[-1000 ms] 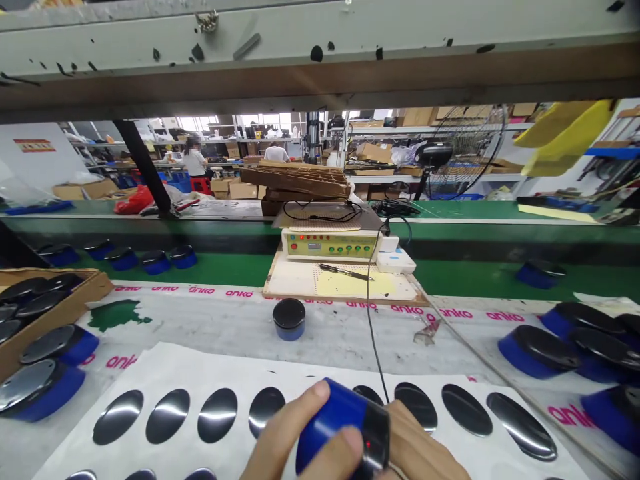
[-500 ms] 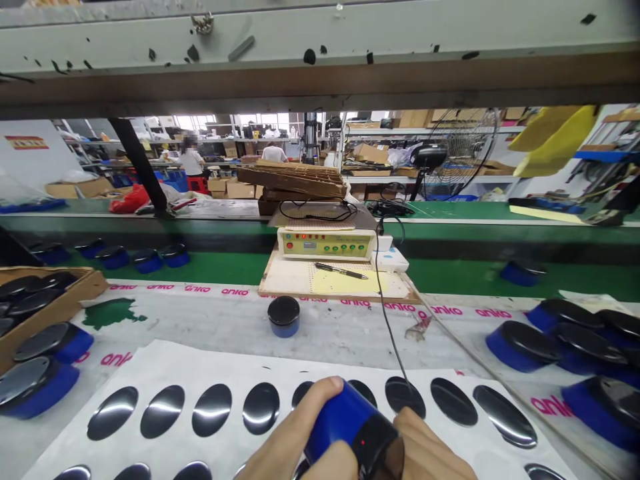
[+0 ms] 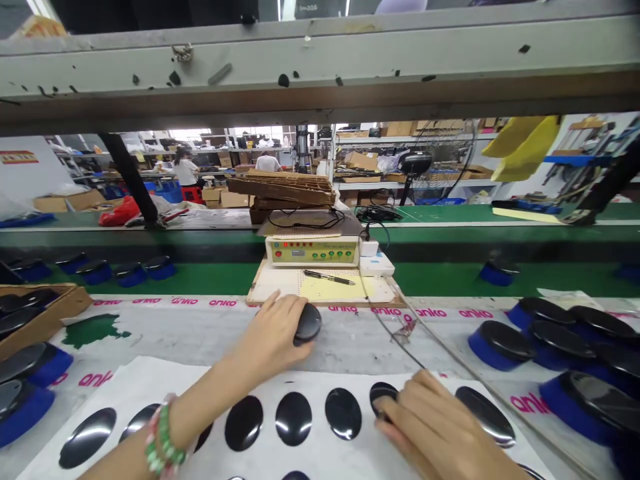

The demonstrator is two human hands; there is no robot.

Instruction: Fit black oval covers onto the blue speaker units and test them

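Observation:
My left hand reaches to the table's middle, its fingers closed around a round device with a black top. Most of the device's side is hidden by the fingers. My right hand is curled low on the right, above a white sheet bearing rows of glossy black discs. A thin dark cable runs down into my right fist; its end is hidden. The thumb and forefinger overlap one black disc; whether they touch it, I cannot tell.
Several blue-and-black round devices cluster at the right, others at the left by a cardboard box. A control box stands behind a pen. A shelf beam crosses overhead. Two people sit far behind.
Both hands were together on a blue-and-black device with a red light. They have parted: the left moved forward to the table's middle, the right stayed low. The view tilted up slightly.

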